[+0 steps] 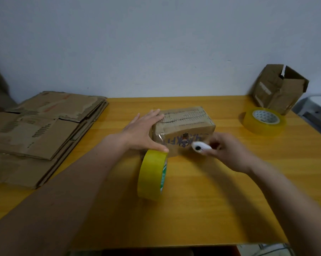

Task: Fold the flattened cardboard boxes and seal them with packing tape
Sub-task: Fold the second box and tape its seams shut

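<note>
A small folded cardboard box [185, 122] sits mid-table, with shiny tape over its near left corner. My left hand [143, 130] lies flat and spread against the box's left side, thumb touching the top of a yellow tape roll [152, 174] that stands on edge in front of the box. My right hand [228, 150] is closed around a white cutter [200, 147], its tip close to the box's near face. The right hand is motion-blurred.
A stack of flattened cardboard boxes [39, 133] covers the table's left side. A second tape roll [264, 121] lies flat at the right, behind it an opened-up box [277, 89] against the wall. The orange table [192, 209] edge runs along the bottom.
</note>
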The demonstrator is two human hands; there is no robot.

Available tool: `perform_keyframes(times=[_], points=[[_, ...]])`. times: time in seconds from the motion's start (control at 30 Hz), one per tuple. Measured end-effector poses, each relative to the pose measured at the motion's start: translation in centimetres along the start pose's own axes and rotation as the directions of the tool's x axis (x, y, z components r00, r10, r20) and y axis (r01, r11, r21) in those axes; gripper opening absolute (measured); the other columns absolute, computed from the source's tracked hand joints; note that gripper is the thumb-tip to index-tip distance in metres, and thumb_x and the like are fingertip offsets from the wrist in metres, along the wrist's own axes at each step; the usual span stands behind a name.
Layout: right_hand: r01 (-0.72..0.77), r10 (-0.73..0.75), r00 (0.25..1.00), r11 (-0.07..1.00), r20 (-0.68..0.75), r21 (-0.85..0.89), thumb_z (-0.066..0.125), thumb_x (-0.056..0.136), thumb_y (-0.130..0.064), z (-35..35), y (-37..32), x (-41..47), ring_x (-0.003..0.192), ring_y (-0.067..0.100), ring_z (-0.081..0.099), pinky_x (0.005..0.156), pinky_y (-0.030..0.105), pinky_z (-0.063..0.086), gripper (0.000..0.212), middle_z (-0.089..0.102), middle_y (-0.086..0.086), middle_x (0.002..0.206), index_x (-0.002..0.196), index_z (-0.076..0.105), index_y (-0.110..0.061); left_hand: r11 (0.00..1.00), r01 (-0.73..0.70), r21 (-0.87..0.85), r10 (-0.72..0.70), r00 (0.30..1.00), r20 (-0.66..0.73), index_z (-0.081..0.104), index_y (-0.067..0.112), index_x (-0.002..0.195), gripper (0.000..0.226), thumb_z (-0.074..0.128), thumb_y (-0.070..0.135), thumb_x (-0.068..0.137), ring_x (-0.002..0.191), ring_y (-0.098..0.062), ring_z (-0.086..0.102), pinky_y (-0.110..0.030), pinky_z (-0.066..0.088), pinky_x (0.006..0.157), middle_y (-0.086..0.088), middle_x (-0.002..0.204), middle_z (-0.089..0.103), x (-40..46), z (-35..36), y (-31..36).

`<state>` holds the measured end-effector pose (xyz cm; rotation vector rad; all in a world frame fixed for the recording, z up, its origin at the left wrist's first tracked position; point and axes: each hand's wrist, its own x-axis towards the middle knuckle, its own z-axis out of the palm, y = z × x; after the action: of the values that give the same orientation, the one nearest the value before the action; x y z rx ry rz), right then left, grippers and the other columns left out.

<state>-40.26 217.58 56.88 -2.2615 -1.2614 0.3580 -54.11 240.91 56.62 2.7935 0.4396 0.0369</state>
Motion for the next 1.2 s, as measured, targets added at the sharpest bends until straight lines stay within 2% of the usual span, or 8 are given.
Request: perform_keyframes(times=[0.13,0.33,0.43,0.57,0.8,0.9,1.03,1.2], points=[[0.272,-0.220,0.954,0.921,-0.203,0.280,0.073,0.082,-0.018,1.4,-5.4,1.6,0.073,0.008,0.056,0.064,0.025,0.046,0.021,0.060,-0.008,0.079,0.080,0.057,-0.032,0.999,-0.019,-0.038,0.018,1.000,-0.019,0.015,0.029,0.154,0.125,0.068,0.077,0.051,0.148,-0.008,-0.005,-0.043,-0.003,0.121,0.011,0.162,-0.001,0.5,0.3,0.1],[0.245,-0.210,0.963,0.942,-0.166,0.231,0.056,0.094,-0.013,3.7,-5.6,3.8,0.075,0.012,0.051,0.068,0.033,0.042,0.012,0.057,-0.006,0.084,0.095,0.047,-0.020,0.890,0.242,-0.387,-0.306,0.946,-0.111,0.011,0.043,0.151,0.130,0.092,0.045,0.050,0.148,-0.025,-0.001,-0.045,0.018,0.116,0.003,0.160,-0.012,-0.8,1.3,1.3],[0.243,-0.196,0.963,0.928,-0.183,0.283,0.056,0.094,-0.012,3.9,-5.3,4.2,0.072,0.008,0.049,0.065,0.027,0.041,0.013,0.057,-0.005,0.083,0.095,0.047,-0.022,0.483,0.394,-0.782,-0.518,0.848,0.108,0.009,0.028,0.154,0.129,0.093,0.032,0.057,0.135,-0.029,0.039,-0.047,0.040,0.107,-0.010,0.155,0.024,-2.5,2.4,2.2],[0.229,-0.167,0.961,0.928,-0.221,0.295,0.058,0.093,-0.013,4.4,-5.3,4.6,0.064,-0.001,0.045,0.056,0.014,0.035,0.018,0.055,-0.010,0.077,0.089,0.046,-0.027,0.131,0.330,-0.935,-0.505,0.834,0.224,0.053,-0.001,0.129,0.052,0.073,0.009,0.082,0.082,-0.019,0.066,-0.029,0.053,0.071,-0.008,0.102,0.069,-4.2,3.7,3.4],[0.213,-0.134,0.952,0.935,-0.274,0.282,0.058,0.093,-0.012,5.0,-5.9,4.6,0.067,0.009,0.046,0.061,0.030,0.037,0.015,0.054,-0.006,0.076,0.091,0.047,-0.021,0.113,0.141,-0.984,-0.568,0.821,0.052,0.022,0.022,0.152,0.086,0.066,-0.007,0.083,0.072,-0.017,0.063,-0.025,0.052,0.059,-0.024,0.111,0.066,-4.8,3.4,5.2],[0.209,-0.127,0.948,0.940,-0.293,0.268,0.059,0.092,-0.011,5.0,-6.2,4.6,0.070,0.015,0.047,0.064,0.032,0.038,0.014,0.054,-0.005,0.076,0.091,0.047,-0.019,0.163,0.095,-0.982,-0.588,0.809,-0.019,0.012,0.031,0.153,0.095,0.066,-0.006,0.084,0.088,-0.024,0.066,-0.036,0.056,0.082,-0.025,0.113,0.065,-4.5,3.7,5.8],[0.185,-0.089,0.946,0.937,-0.311,0.296,0.060,0.091,-0.011,5.1,-6.3,4.8,0.072,0.016,0.050,0.063,0.031,0.040,0.016,0.056,-0.005,0.076,0.090,0.047,-0.020,0.270,0.113,-0.956,-0.600,0.797,-0.075,0.038,0.032,0.144,0.077,0.066,-0.005,0.083,0.093,-0.031,0.065,-0.036,0.054,0.082,-0.020,0.107,0.063,-4.2,3.8,6.2],[0.197,-0.072,0.944,0.905,-0.323,0.376,0.060,0.091,-0.011,4.6,-6.2,4.8,0.077,0.015,0.057,0.059,0.022,0.040,0.018,0.063,-0.001,0.089,0.094,0.047,-0.023,0.300,0.100,-0.949,-0.551,0.830,-0.087,0.062,0.012,0.124,0.050,0.060,-0.015,0.083,0.064,-0.002,0.059,-0.009,0.047,0.061,0.002,0.075,0.061,-3.9,3.4,6.2]])
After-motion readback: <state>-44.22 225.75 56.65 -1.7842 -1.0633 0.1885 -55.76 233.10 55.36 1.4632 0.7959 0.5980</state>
